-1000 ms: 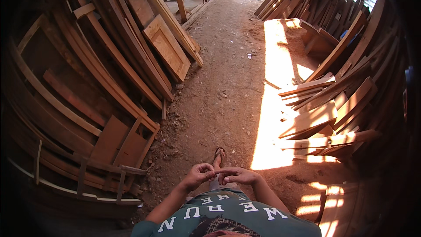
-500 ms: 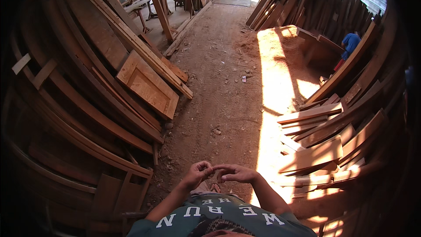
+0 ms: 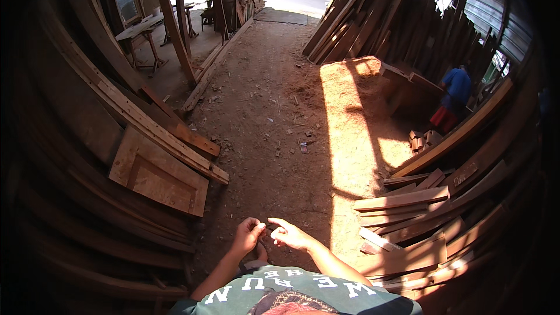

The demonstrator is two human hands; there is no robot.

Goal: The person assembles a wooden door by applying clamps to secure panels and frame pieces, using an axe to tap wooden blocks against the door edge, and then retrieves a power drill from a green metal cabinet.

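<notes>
My left hand (image 3: 249, 235) is held in front of my waist, thumb and forefinger pinched together. If a small thing sits in that pinch, I cannot make it out. Close to its right is my right hand (image 3: 290, 235), forefinger stretched toward the left one and the other fingers loosely bent, with nothing visible in it. A small gap separates the two hands. Below them lie my dark green shirt (image 3: 262, 284) with white lettering and, partly hidden, a bare foot or leg.
A dirt path (image 3: 256, 122) runs ahead between timber stacks. Left, a panelled wooden door (image 3: 158, 172) leans against long beams (image 3: 140, 134). Right lie sunlit planks (image 3: 402, 201). Farther off, a person in blue (image 3: 458, 87) bends by a wooden bin (image 3: 408, 84). A workbench (image 3: 140, 26) stands far left.
My hands have come slightly apart, and the right hand's fingers have curled more. The door panel and planks sit lower in view, and more of the far entrance shows.
</notes>
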